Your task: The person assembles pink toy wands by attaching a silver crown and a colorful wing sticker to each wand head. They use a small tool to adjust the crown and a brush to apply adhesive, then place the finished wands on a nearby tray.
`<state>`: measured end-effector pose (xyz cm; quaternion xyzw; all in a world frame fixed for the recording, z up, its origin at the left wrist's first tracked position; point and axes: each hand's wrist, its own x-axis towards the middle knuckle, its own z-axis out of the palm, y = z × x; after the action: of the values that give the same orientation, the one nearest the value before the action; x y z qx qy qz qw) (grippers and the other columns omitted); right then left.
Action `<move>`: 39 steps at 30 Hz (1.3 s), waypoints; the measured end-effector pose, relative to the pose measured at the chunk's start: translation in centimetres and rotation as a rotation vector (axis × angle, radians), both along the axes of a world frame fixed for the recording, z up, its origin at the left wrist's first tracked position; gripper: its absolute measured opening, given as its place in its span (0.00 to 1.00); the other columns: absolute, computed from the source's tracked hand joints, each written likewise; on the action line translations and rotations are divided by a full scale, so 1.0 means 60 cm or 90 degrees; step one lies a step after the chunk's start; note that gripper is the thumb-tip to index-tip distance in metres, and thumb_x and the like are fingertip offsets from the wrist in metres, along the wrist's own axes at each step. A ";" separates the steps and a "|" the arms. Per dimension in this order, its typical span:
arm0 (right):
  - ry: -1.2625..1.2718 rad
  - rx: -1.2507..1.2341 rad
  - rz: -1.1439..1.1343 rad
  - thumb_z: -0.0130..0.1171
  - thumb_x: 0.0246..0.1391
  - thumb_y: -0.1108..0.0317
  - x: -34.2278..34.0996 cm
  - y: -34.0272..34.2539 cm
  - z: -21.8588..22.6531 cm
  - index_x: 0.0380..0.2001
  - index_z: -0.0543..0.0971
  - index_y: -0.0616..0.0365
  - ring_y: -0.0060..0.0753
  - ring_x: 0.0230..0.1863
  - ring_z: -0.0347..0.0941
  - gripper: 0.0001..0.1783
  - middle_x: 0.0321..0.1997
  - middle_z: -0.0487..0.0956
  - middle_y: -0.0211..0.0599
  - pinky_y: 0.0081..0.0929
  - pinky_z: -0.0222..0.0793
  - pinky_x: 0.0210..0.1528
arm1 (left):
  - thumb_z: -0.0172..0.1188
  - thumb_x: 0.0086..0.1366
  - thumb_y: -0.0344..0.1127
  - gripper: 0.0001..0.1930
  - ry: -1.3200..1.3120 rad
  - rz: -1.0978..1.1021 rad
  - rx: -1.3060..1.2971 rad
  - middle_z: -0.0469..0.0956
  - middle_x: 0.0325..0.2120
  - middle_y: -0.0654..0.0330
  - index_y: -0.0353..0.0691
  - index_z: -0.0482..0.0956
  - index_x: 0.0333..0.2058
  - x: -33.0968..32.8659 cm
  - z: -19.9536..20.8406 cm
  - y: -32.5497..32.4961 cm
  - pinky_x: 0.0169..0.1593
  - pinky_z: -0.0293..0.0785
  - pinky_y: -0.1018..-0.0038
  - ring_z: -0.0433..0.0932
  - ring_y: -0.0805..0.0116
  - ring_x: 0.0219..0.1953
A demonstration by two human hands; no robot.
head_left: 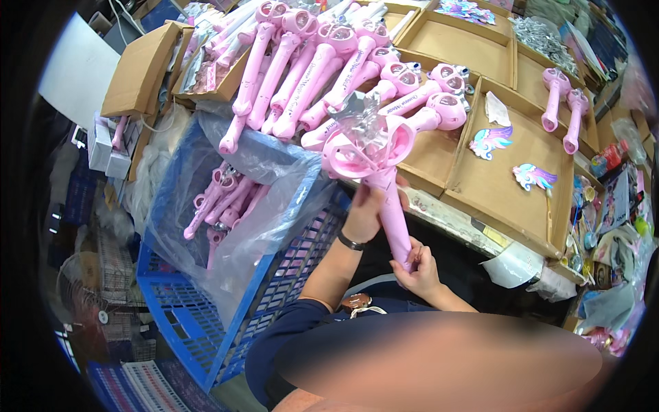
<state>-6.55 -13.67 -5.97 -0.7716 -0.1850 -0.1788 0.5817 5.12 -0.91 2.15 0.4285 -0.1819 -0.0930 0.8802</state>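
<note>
- Left hand [366, 211]: fingers wrapped around the upper handle of a glossy pink plastic wand [392, 221] with a broad round head and a silvery, translucent ornament [362, 117] on top.
- Right hand [420, 273]: thumb and fingers gripping the same wand at its lower end.
- Wand relative to the grip: the head rises above the left hand, the handle slants down to the right hand, and a bare length of handle shows between the two.
- Black wristband [351, 242]: worn on the left wrist.
- Blue slatted plastic crate [177, 310]: left of the hands, lined with clear film [264, 230] and containing further pink wands [230, 196].
- Heap of pink wands [302, 79]: beyond the held wand.
- Shallow brown cardboard tray [504, 199]: to the right, bearing two blue-and-purple wing-shaped pieces [491, 141].
</note>
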 end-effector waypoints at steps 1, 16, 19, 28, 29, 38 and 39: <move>-0.006 -0.005 -0.006 0.70 0.40 0.70 0.000 -0.001 0.006 0.33 0.59 0.59 0.37 0.20 0.72 0.27 0.47 0.73 0.60 0.24 0.68 0.20 | 0.49 0.61 0.62 0.32 -0.007 -0.002 -0.030 0.72 0.35 0.55 0.35 0.65 0.47 0.010 0.001 0.006 0.33 0.70 0.74 0.73 0.69 0.31; 0.439 -0.619 -0.175 0.54 0.51 0.55 0.180 -0.288 0.136 0.29 0.77 0.63 0.51 0.38 0.72 0.18 0.33 0.76 0.50 0.41 0.69 0.40 | 0.56 0.45 0.72 0.49 0.180 -0.193 -0.011 0.75 0.41 0.45 0.33 0.64 0.53 -0.023 -0.020 0.121 0.24 0.67 0.76 0.73 0.68 0.23; 0.155 -0.589 -0.290 0.55 0.50 0.58 0.244 -0.294 0.090 0.26 0.77 0.62 0.51 0.36 0.74 0.16 0.29 0.77 0.51 0.43 0.69 0.39 | 0.51 0.45 0.75 0.51 0.240 -0.223 0.012 0.73 0.42 0.45 0.34 0.61 0.55 -0.045 -0.031 0.122 0.22 0.65 0.77 0.71 0.70 0.22; -0.168 -0.551 -0.414 0.56 0.42 0.73 0.258 -0.269 0.153 0.22 0.77 0.58 0.45 0.34 0.72 0.02 0.30 0.76 0.44 0.38 0.65 0.36 | 0.54 0.45 0.75 0.58 0.318 -0.407 -0.352 0.39 0.63 0.34 0.31 0.52 0.61 -0.047 -0.035 0.122 0.19 0.67 0.80 0.70 0.68 0.23; -0.225 -0.530 -0.424 0.56 0.40 0.74 0.229 -0.250 0.172 0.23 0.77 0.56 0.42 0.33 0.72 0.03 0.28 0.75 0.41 0.37 0.64 0.35 | 0.59 0.45 0.72 0.58 0.346 -0.460 -0.410 0.26 0.64 0.37 0.30 0.51 0.62 -0.041 -0.035 0.116 0.22 0.71 0.77 0.73 0.58 0.33; -0.566 -0.328 -0.235 0.59 0.37 0.65 0.077 -0.054 0.138 0.25 0.76 0.46 0.28 0.40 0.71 0.07 0.34 0.73 0.25 0.34 0.62 0.46 | 0.59 0.45 0.70 0.58 0.433 -0.626 -0.502 0.39 0.63 0.37 0.35 0.45 0.63 -0.024 -0.047 0.029 0.25 0.79 0.70 0.73 0.43 0.42; -0.564 -0.321 -0.252 0.60 0.39 0.64 0.074 -0.060 0.135 0.26 0.76 0.42 0.28 0.41 0.70 0.06 0.35 0.73 0.24 0.34 0.61 0.47 | 0.59 0.44 0.71 0.58 0.429 -0.637 -0.516 0.39 0.63 0.37 0.35 0.45 0.63 -0.026 -0.048 0.029 0.24 0.79 0.70 0.73 0.44 0.41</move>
<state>-2.13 -17.25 2.14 -0.7582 -0.3005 -0.5430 0.2000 3.54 0.83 -0.75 -0.1180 -0.0953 -0.5364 0.8302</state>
